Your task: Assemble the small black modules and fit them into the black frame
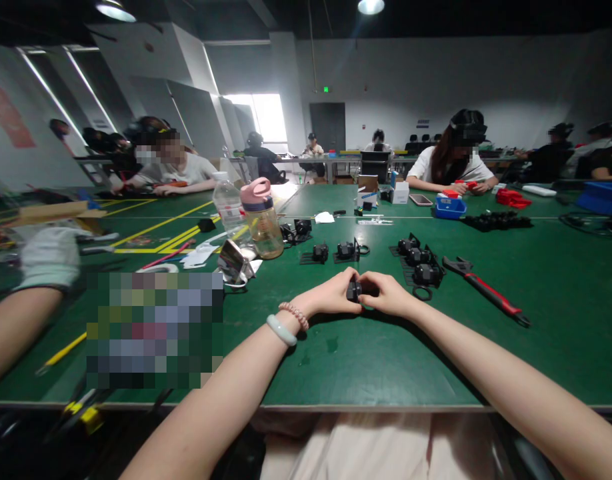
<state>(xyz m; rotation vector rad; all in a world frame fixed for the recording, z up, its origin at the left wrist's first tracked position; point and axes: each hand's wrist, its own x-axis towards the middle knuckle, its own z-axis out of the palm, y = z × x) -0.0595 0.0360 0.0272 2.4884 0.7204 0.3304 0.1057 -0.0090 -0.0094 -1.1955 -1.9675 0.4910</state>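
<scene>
Between my fingertips, just above the green table, is a small black plastic part, its exact kind not clear. My left hand, with a bead bracelet and a pale bangle at the wrist, grips it from the left. From the other side my right hand curls in, thumb and fingers closed on the same part. Beyond my hands lie similar black parts with slatted frames. More of them form a row on the right, with a black ring near them.
An adjustable wrench with a red handle lies right of my hands. Left stand a pink-lidded bottle and a clear bottle. A neighbour's gloved hand is far left. A blue bin sits before a person opposite.
</scene>
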